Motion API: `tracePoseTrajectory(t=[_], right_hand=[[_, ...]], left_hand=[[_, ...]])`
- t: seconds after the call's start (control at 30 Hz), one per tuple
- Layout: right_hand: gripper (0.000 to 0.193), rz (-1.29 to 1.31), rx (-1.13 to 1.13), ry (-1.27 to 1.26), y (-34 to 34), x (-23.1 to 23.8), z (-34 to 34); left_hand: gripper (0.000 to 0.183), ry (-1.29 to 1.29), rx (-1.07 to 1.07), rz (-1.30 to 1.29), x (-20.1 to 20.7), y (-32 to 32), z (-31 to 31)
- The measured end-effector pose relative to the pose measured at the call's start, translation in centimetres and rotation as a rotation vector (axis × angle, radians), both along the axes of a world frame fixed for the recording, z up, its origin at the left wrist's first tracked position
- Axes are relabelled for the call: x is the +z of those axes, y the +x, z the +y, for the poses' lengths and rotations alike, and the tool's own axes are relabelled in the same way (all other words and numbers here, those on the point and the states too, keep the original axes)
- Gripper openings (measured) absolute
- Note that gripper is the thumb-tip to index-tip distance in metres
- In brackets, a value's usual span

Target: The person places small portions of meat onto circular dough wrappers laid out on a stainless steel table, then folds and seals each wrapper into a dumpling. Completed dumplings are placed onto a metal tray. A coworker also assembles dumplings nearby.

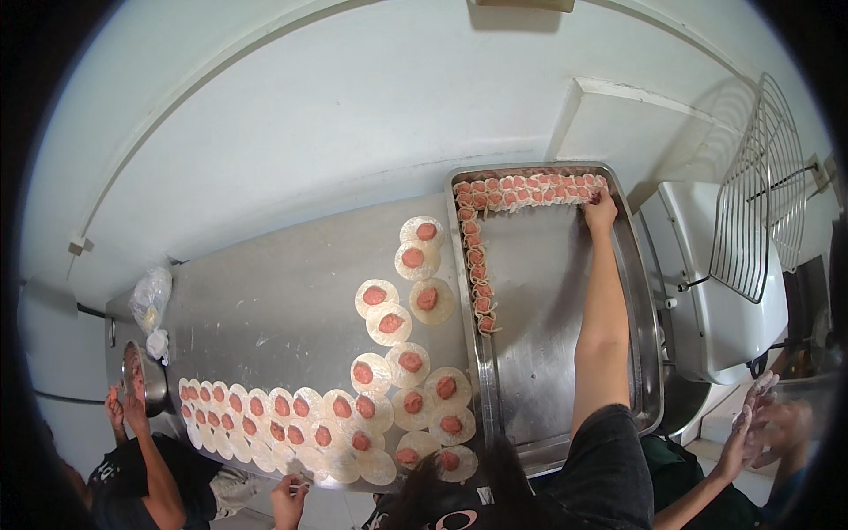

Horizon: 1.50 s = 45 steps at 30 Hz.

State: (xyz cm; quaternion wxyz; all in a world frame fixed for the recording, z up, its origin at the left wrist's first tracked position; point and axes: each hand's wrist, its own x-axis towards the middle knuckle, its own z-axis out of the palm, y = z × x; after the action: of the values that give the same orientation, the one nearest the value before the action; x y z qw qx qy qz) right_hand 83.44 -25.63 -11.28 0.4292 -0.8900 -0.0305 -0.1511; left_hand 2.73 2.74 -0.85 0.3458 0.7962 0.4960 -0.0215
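Dark hair [459, 495] and a black sleeve [609, 468] filled the lower edge, nearest the lens; from the sleeve the right arm ran straight up the frame, across the steel tray [643, 291], to the right hand [601, 212] at the tray's far right corner; the hand was closed down on the last dumpling [594, 187], fingers narrow; whether it gripped or only pressed could not be told. Dumpling row [530, 190] lay along the far wall of the tray, long axis left to right, its free end touching the hand; a second row [477, 265] ran down the tray's left wall, long axis toward the person, well apart from the hand on its left. Left hand [290, 502] sat low at the desk [291, 291] edge, near the wrappers [371, 406], state not legible; the right hand was by far the nearer to the tray rows. Round wrappers, each with a pink filling dab, lay flat on the desk left of the tray. Packages: one clear plastic bag [150, 296], crumpled, at the desk's far left; no label or sign legible. Other people's hands worked at a bowl [146, 380] lower left and at lower right [760, 424].
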Motion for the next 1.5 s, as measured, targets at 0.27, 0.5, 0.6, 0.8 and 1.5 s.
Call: tracePoseTrajectory(t=[0.27, 0.5, 0.6, 0.8, 1.5], right_hand=[[0.036, 0.051, -0.033, -0.128, 1.0, -1.4, -1.3], [0.030, -0.268, 0.012, 0.293, -3.8, 1.1, 2.0], [0.028, -0.217, 0.247, 0.356, -8.9, 2.7, 8.4], [0.026, 0.059, 0.907, 0.343, -27.0, 6.8, 22.1], [0.023, 0.189, 1.552, -0.124, -68.4, 5.3, 62.0]], left_hand=[[0.017, 0.030, -0.083, 0.092, 0.9, 0.4, 0.5], [0.025, 0.101, 0.014, 0.085, 1.2, -1.5, 0.3], [0.022, 0.058, 0.050, 0.010, 1.5, -2.4, 0.1], [0.021, 0.097, 0.098, -0.045, 0.3, -5.6, 0.5], [0.017, 0.056, 0.423, -0.222, -7.2, -34.6, 3.9]])
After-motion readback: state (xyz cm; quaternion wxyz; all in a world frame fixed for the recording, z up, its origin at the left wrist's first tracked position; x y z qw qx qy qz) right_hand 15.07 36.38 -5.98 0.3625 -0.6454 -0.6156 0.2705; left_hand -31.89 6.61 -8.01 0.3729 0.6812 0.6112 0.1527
